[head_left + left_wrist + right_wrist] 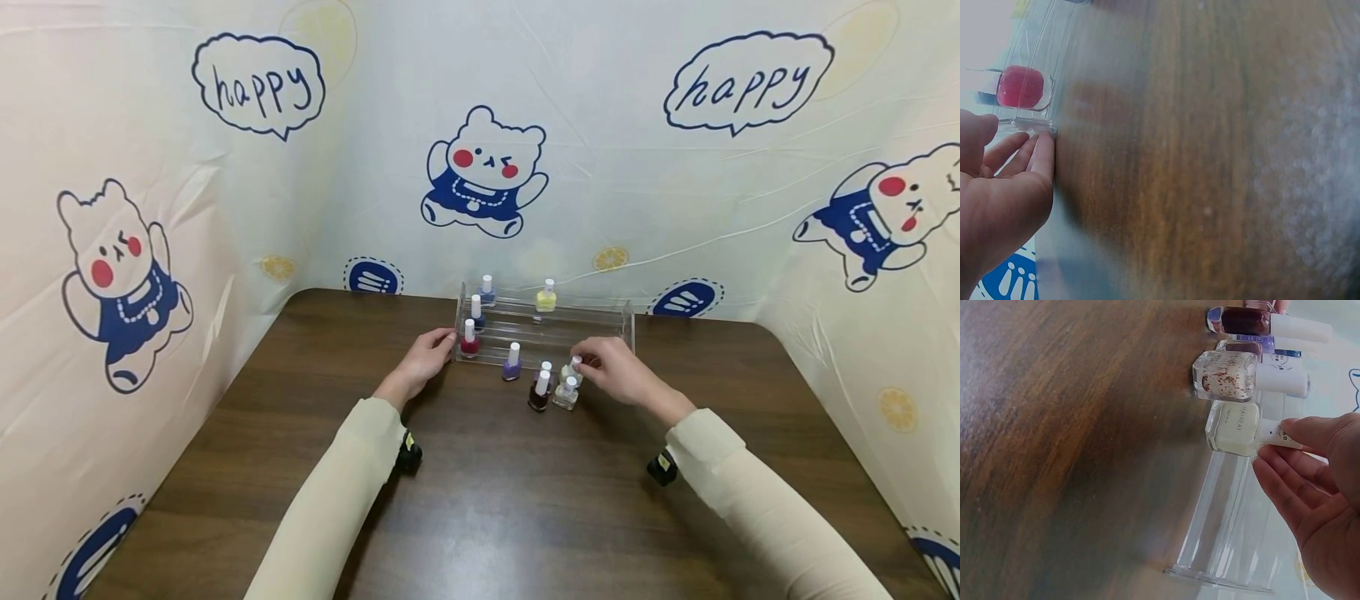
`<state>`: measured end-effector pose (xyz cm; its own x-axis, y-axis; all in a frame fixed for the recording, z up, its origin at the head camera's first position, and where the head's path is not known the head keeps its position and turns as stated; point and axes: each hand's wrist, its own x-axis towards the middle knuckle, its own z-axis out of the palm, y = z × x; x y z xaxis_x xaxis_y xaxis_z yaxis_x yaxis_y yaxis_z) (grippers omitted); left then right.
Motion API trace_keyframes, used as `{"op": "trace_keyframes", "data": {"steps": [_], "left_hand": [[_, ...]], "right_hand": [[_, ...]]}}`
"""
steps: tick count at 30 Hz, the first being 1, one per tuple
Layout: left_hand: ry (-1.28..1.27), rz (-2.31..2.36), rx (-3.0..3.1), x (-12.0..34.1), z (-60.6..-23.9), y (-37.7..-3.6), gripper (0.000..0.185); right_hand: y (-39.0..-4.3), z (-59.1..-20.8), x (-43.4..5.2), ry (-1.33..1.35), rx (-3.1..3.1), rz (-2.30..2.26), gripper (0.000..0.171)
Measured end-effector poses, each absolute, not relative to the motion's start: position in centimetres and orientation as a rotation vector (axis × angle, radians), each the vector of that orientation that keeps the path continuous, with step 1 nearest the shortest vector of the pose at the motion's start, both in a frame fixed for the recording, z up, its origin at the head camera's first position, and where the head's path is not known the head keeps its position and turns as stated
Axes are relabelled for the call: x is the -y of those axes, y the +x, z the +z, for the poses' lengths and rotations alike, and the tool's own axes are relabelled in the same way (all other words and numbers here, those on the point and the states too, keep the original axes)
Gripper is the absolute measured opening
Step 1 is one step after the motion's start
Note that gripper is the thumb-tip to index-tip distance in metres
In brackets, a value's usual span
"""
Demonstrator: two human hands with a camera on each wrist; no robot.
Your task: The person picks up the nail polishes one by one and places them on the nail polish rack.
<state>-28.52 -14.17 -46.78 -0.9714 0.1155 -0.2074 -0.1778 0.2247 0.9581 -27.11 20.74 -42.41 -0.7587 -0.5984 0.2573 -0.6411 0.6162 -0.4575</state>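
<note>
My right hand [611, 367] pinches the white cap of a pale cream nail polish bottle [1235, 428] between thumb and fingers, at the front of the clear acrylic rack [555, 325]. Beside that bottle stands a clear nail polish with reddish flecks [1225, 375]. A dark nail polish [538, 396] is just to its left, partly covering another bottle behind. Further left, a purple nail polish [512, 364] stands before the rack. My left hand [426, 360] touches the rack's left end with extended fingertips, close to a red nail polish [1020, 87] on the lowest tier.
On the rack's left side, dark blue [477, 313] and lighter blue [487, 292] nail polishes stand on higher tiers. A yellow nail polish [546, 297] is on the top tier. Printed cloth [622, 192] encloses the brown table [480, 517] at the back and sides.
</note>
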Motion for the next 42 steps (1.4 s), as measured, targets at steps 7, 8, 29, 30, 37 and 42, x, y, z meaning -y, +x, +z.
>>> {"op": "trace_keyframes", "data": {"steps": [7,8,29,30,37,42], "left_hand": [[-0.058,1.832,-2.267,14.2,-46.7,-28.4,0.048],[-0.059,1.833,-2.268,14.2,-46.7,-28.4,0.048],[-0.072,1.798,-2.29,14.2,-46.6,-28.3,0.048],[-0.073,1.796,-2.292,14.2,-46.6,-28.3,0.048],[-0.068,1.806,-2.284,14.1,-46.6,-28.3,0.048],[-0.073,1.8,-2.28,14.2,-46.7,-28.4,0.049]], "right_hand": [[-26.9,-41.5,-20.8,1.037,2.749,0.83,0.012],[-26.9,-41.4,-20.9,1.033,2.75,0.83,0.012],[-27.4,-40.0,-21.6,0.992,2.766,0.802,0.013],[-27.4,-40.1,-21.6,0.989,2.769,0.8,0.013],[-27.5,-40.3,-21.8,0.966,2.767,0.81,0.013],[-27.5,-40.1,-22.1,0.942,2.782,0.806,0.014]]}}
